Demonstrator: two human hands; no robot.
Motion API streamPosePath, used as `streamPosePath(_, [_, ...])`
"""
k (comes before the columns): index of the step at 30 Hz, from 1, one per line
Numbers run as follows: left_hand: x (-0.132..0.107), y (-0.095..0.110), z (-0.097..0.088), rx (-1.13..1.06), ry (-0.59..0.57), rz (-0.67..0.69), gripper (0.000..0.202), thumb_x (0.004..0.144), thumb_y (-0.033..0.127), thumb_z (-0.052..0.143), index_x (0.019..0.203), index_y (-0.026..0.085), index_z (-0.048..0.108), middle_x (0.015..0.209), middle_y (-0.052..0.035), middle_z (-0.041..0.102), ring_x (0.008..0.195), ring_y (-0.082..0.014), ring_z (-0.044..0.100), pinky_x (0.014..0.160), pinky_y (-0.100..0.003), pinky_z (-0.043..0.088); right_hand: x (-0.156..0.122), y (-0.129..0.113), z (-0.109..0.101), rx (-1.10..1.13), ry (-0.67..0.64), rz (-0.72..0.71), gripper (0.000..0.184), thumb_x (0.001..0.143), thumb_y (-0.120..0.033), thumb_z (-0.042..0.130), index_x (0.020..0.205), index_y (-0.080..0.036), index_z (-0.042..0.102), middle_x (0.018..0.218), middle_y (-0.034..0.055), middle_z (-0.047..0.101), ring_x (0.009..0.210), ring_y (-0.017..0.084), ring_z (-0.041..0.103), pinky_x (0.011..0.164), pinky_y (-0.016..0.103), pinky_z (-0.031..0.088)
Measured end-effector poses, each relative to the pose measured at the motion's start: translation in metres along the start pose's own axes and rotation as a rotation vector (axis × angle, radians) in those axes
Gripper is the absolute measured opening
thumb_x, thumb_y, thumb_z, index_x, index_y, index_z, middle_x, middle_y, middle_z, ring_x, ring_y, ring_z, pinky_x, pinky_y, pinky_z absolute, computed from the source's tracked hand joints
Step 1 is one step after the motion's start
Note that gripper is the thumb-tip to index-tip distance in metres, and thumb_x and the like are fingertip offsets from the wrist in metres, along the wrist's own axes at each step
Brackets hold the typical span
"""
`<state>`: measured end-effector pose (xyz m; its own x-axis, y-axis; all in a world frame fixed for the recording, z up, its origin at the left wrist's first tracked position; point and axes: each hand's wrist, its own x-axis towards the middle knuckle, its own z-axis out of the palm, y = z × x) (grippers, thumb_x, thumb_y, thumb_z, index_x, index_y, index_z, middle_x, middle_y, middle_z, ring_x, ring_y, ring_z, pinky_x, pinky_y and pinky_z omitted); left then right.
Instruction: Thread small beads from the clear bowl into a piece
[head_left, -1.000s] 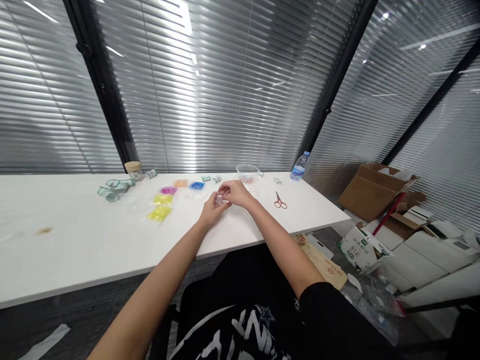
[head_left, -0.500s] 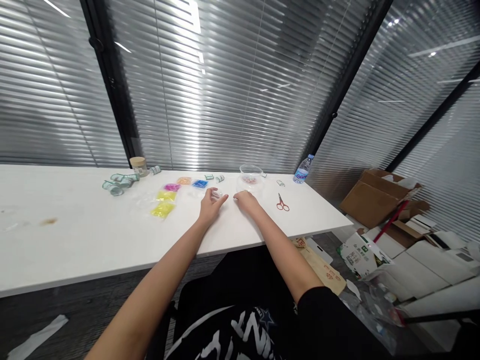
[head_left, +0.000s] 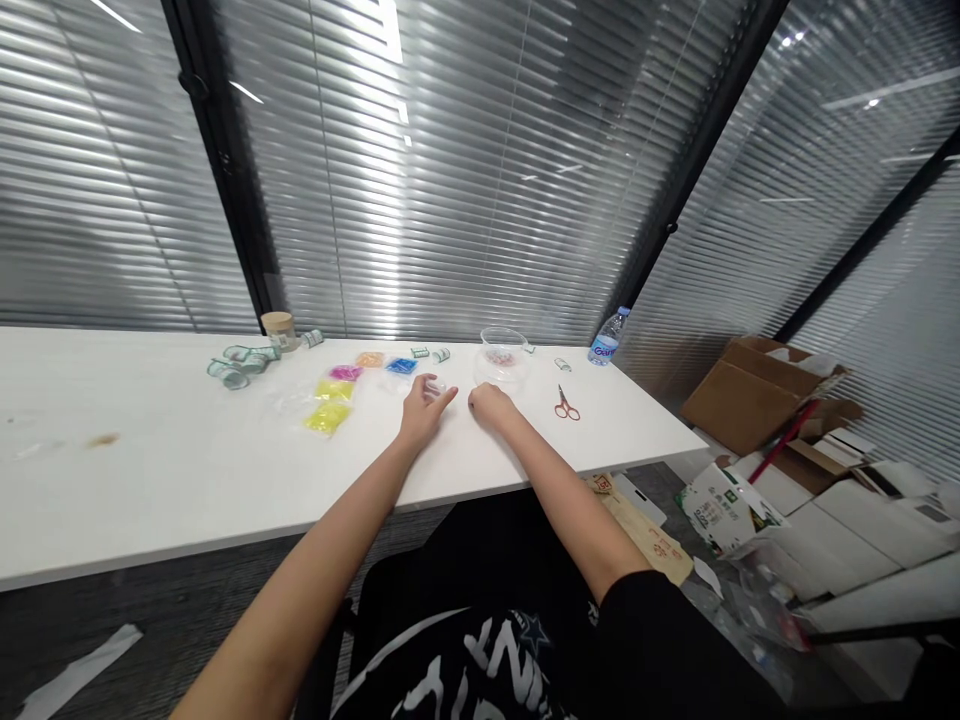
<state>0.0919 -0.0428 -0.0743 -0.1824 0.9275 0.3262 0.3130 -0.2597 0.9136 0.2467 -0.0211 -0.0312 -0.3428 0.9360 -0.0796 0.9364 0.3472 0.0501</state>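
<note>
My left hand point(head_left: 421, 410) is curled around a small clear container point(head_left: 435, 388) at the middle of the white table point(head_left: 225, 470), its thumb pointing right. Close by on the right, my right hand point(head_left: 491, 405) is closed, knuckles up; what its fingers hold is hidden. Just behind that hand stands a clear plastic bowl point(head_left: 504, 338) with small pinkish pieces inside. Left of my left hand lie small bags of coloured pieces: blue point(head_left: 401, 366), orange point(head_left: 370, 359), magenta point(head_left: 346, 373) and yellow point(head_left: 327, 417). Orange-handled scissors point(head_left: 567, 410) rest to the right.
A water bottle point(head_left: 608, 337) stands at the back right. Several small labelled clear jars point(head_left: 229, 373) lie at the back left, near a jar with a wooden lid point(head_left: 279, 328). Window blinds rise behind the table. Cardboard boxes point(head_left: 739, 395) are on the floor at right.
My right hand has turned slightly, and a small dark spot now shows at its fingertips. The left hand keeps its place. The whole view has shifted a little.
</note>
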Motion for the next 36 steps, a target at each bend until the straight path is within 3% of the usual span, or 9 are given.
streamPosePath(11, [0.0,0.001,0.001,0.008,-0.001,-0.004,0.034,0.093,0.04,0.059,0.115,0.014,0.056,0.096,-0.0039,0.062,0.078,-0.0134,0.06,0.072,-0.032,0.054,-0.003,0.003,-0.01,0.029,-0.035,-0.036,0.031,0.093,-0.034,0.06,0.118,-0.015,0.061,0.118,0.0093,0.063,0.102,0.021,0.063,0.086,0.041,0.054])
streamPosePath(20, [0.0,0.0,0.0,0.042,-0.009,0.015,0.035,0.093,0.04,0.059,0.115,0.014,0.057,0.096,-0.0039,0.063,0.078,-0.0136,0.061,0.073,-0.032,0.055,-0.004,0.001,-0.011,0.153,0.031,-0.045,0.031,0.092,-0.034,0.061,0.117,-0.015,0.061,0.118,0.0095,0.063,0.102,0.021,0.063,0.087,0.041,0.054])
streamPosePath(26, [0.001,-0.005,0.0,0.079,-0.045,0.053,0.035,0.093,0.041,0.059,0.115,0.014,0.057,0.095,-0.0037,0.062,0.076,-0.0129,0.06,0.071,-0.031,0.054,-0.001,0.013,-0.042,0.346,0.168,-0.193,0.025,0.093,-0.033,0.059,0.11,-0.015,0.064,0.111,0.0071,0.066,0.097,0.019,0.064,0.085,0.04,0.055])
streamPosePath(30, [0.002,-0.007,0.0,0.1,-0.06,0.105,0.035,0.092,0.041,0.059,0.114,0.014,0.057,0.095,-0.0038,0.062,0.078,-0.0135,0.061,0.072,-0.032,0.054,0.001,0.0,-0.06,0.445,0.235,-0.283,0.023,0.093,-0.033,0.06,0.106,-0.014,0.065,0.106,0.0059,0.067,0.093,0.018,0.065,0.083,0.038,0.055])
streamPosePath(36, [0.001,-0.005,0.0,0.122,-0.074,0.191,0.034,0.092,0.042,0.059,0.112,0.014,0.059,0.1,-0.005,0.063,0.087,-0.0165,0.062,0.08,-0.037,0.054,0.007,-0.02,-0.06,0.494,0.236,-0.333,0.021,0.092,-0.033,0.061,0.099,-0.014,0.066,0.098,0.0043,0.068,0.086,0.016,0.065,0.078,0.035,0.056])
